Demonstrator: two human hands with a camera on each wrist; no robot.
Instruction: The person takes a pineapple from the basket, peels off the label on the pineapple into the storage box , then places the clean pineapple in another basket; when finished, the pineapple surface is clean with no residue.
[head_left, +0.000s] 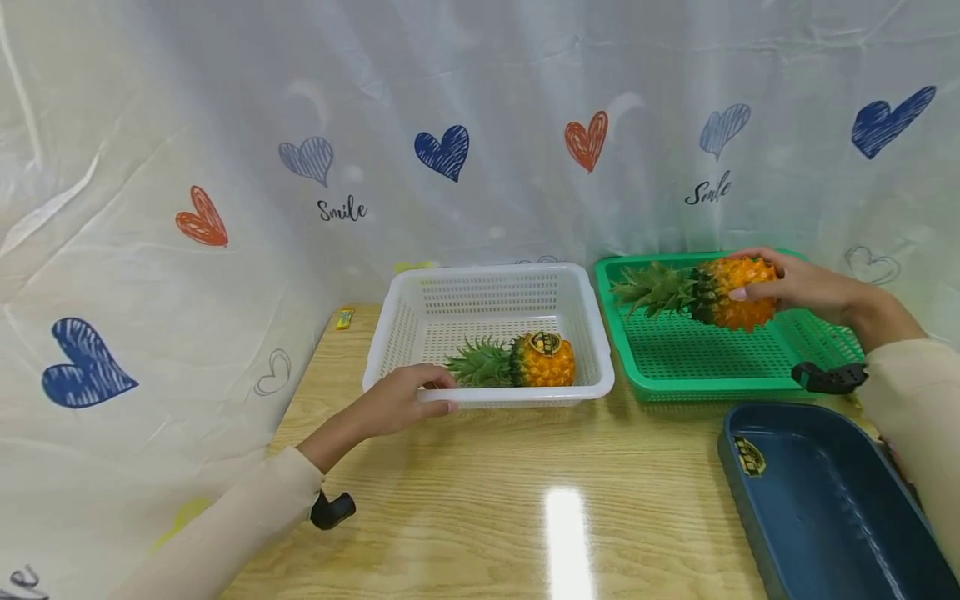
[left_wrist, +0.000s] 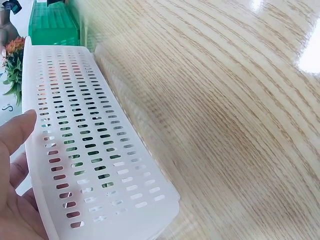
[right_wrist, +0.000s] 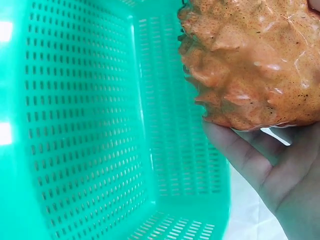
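The right grip (head_left: 813, 287) is wrapped round a pineapple (head_left: 708, 292) and holds it on its side, over the green basket (head_left: 697, 387), with its leaves pointing to 9 o'clock. The pineapple is bright orange and bumpy, with darker green near the top and a spiky green tuft. Close up in the right wrist view, its bumps are shiny and have tiny dark dots. The left grip (head_left: 405, 400) pinches the rim of the white basket (head_left: 517, 393) near 7 o'clock, with the thumb outside. A second pineapple (head_left: 525, 362) lies in the white basket, toward 5 o'clock, leaves also to 9 o'clock, with a black and gold sticker (head_left: 545, 342) on its orange skin. The green basket is just beside the white one, at 3 o'clock. A dark blue tray (head_left: 817, 483) sits at 5 o'clock from the green basket, and the right sleeve (head_left: 907, 408) hides part of its edge. A black wrist piece (head_left: 828, 377) blocks some of the green rim. A little yellow packet (head_left: 345, 318) lies on the wooden counter (head_left: 465, 483) at 9 o'clock from the white basket. A sheet with hearts (head_left: 517, 75) hangs behind, at 12 o'clock.
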